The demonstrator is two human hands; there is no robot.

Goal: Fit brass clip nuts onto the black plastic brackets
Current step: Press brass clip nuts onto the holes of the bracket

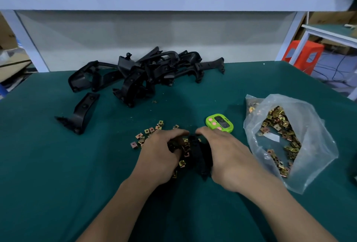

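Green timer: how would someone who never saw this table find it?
Start at the teal table. Just beyond the right hand, left of the clear bag of brass nuts, sits the timer. It alone is lime green with pink buttons.

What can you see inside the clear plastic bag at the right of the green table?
The clear plastic bag holds a heap of brass clip nuts and a small white slip. Whatever lies beneath the heap is covered.
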